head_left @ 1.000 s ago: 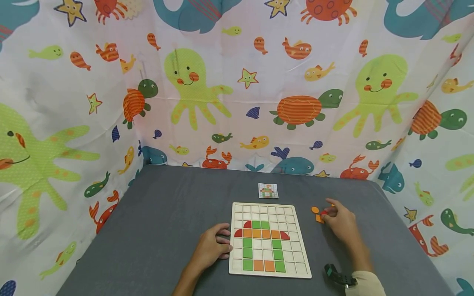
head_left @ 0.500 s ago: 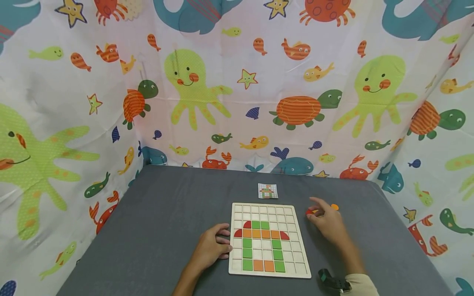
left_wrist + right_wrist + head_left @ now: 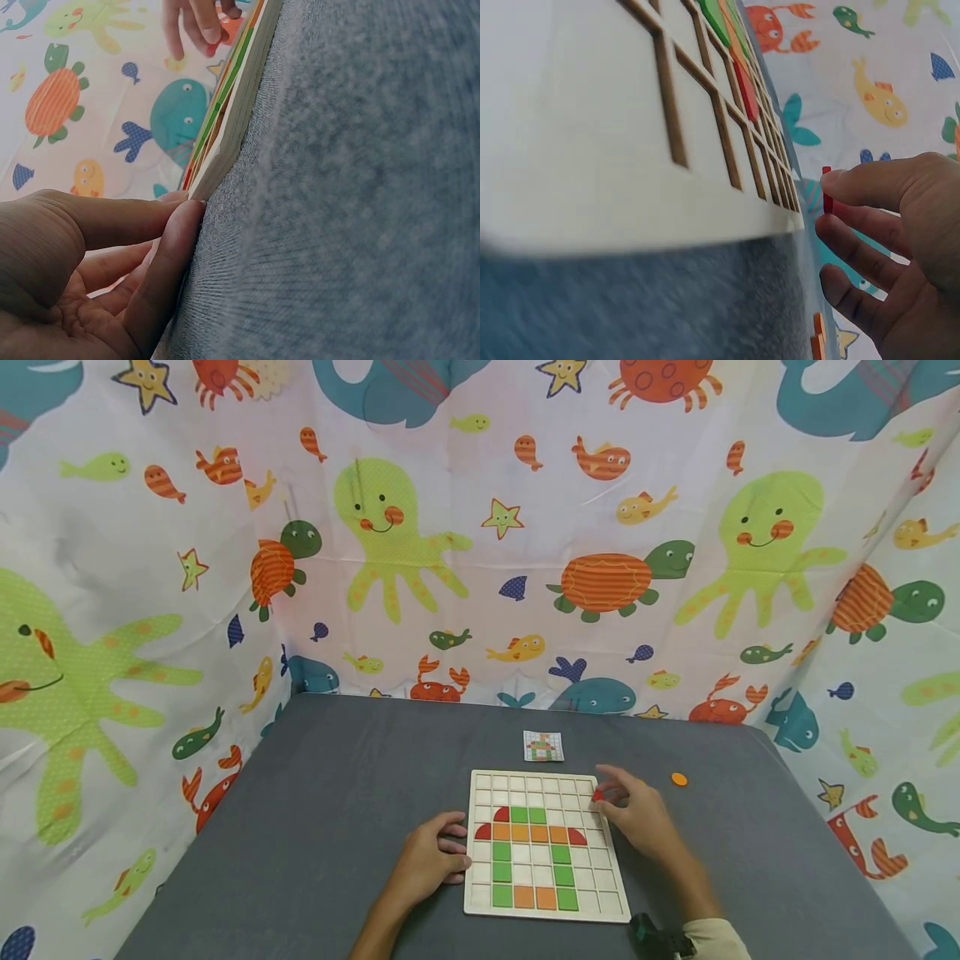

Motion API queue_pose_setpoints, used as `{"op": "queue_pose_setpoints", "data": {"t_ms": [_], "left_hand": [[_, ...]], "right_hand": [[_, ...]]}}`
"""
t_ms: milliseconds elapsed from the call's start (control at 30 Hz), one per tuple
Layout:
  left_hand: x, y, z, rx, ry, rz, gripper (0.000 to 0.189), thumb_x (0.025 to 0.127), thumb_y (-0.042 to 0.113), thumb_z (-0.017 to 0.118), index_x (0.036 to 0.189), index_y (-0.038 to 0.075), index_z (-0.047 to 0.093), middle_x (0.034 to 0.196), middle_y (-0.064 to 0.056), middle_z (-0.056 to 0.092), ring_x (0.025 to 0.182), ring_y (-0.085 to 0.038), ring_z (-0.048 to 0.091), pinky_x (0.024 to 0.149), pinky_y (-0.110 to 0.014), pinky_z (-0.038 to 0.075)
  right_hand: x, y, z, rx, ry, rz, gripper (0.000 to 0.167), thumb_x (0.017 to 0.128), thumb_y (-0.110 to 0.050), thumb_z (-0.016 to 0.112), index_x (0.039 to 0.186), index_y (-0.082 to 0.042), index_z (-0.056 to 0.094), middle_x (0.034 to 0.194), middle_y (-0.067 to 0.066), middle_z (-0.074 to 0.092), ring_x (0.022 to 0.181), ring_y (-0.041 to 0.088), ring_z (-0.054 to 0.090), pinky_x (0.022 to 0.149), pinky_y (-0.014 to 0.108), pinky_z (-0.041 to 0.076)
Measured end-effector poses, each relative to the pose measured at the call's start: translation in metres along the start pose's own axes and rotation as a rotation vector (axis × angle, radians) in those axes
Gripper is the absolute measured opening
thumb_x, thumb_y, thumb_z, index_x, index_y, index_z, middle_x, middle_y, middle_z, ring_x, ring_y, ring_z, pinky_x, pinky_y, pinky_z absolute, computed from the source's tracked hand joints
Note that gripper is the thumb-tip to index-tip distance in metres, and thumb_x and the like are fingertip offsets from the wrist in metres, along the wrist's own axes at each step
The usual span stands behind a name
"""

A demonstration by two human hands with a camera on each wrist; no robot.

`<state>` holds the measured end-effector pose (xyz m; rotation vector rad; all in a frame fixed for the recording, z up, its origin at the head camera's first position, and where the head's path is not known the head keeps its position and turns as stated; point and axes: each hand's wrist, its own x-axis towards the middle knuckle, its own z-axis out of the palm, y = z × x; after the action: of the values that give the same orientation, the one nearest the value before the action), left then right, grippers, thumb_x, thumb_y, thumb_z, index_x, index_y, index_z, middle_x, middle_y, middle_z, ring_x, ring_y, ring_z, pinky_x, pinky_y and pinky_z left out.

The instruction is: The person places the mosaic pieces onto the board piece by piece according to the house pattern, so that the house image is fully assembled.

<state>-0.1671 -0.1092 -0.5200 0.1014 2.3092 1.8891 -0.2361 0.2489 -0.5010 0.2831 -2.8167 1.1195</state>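
A cream wooden grid board [image 3: 609, 902] lies on the table, with green and orange squares and red quarter-round tiles set in its cells. My left hand [image 3: 429, 857] is at its left edge; in the left wrist view the thumb and a finger [image 3: 169, 255] pinch the board's edge. Over the board's upper right edge, my right hand [image 3: 637, 812] holds a small red tile [image 3: 597, 795]. The right wrist view shows that red tile [image 3: 827, 190] edge-on between thumb and fingertips, apart from the board. Its exact shape is hard to tell.
Beyond the board lies a small picture card [image 3: 543, 747] with a coloured grid pattern. A round orange tile [image 3: 678, 779] lies to the right. More orange pieces [image 3: 818, 341] show low in the right wrist view. A sea-animal cloth [image 3: 495, 568] surrounds the grey table [image 3: 360, 760].
My right hand has moved left with the red tile, from the loose orange pieces to the board's right edge. My left hand has stayed at the board.
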Motion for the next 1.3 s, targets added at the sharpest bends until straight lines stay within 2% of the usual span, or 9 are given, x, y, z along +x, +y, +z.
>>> {"op": "queue_pose_setpoints", "data": {"t_ms": [300,500,733,1033,1300], "left_hand": [[0.0,0.001,0.001,-0.009,-0.002,-0.004,0.067,0.081,-0.011,0.08,0.144,-0.004,0.058,0.123,-0.018,0.068,0.095,-0.022,0.072,0.063,-0.038,0.066],[0.001,0.002,0.001,-0.009,-0.003,-0.006,0.067,0.081,-0.011,0.08,0.144,-0.004,0.058,0.123,-0.018,0.068,0.095,-0.023,0.072,0.062,-0.038,0.066],[0.001,0.002,0.001,-0.006,0.0,-0.008,0.068,0.081,-0.011,0.08,0.144,-0.005,0.058,0.123,-0.019,0.068,0.095,-0.023,0.072,0.062,-0.038,0.066],[0.0,0.002,0.001,0.0,0.006,-0.007,0.067,0.08,-0.011,0.081,0.143,-0.005,0.059,0.122,-0.019,0.068,0.094,-0.023,0.072,0.061,-0.037,0.066],[-0.002,0.005,0.001,-0.015,0.01,-0.006,0.068,0.08,-0.011,0.081,0.144,-0.005,0.058,0.123,-0.02,0.068,0.093,-0.022,0.072,0.06,-0.036,0.066]], "right_hand": [[0.0,-0.014,0.011,0.063,-0.08,0.012,0.06,0.094,-0.004,0.077,0.151,-0.008,0.056,0.117,0.009,0.072,0.099,0.024,0.069,0.073,0.029,0.059],[0.0,-0.022,0.018,0.07,-0.109,-0.008,0.062,0.092,-0.005,0.08,0.15,-0.01,0.058,0.116,0.006,0.073,0.096,0.019,0.068,0.075,0.027,0.056],[0.001,-0.036,0.025,0.084,-0.145,0.001,0.06,0.091,-0.007,0.082,0.147,-0.012,0.062,0.115,0.005,0.072,0.095,0.02,0.068,0.069,0.026,0.057],[0.002,-0.039,0.034,0.051,-0.177,-0.021,0.059,0.092,-0.009,0.082,0.147,-0.012,0.062,0.111,0.0,0.072,0.095,0.015,0.066,0.08,0.03,0.058],[0.001,-0.042,0.035,0.038,-0.175,-0.028,0.06,0.092,-0.006,0.082,0.148,-0.011,0.061,0.112,0.002,0.074,0.093,0.015,0.066,0.078,0.029,0.057]]}}
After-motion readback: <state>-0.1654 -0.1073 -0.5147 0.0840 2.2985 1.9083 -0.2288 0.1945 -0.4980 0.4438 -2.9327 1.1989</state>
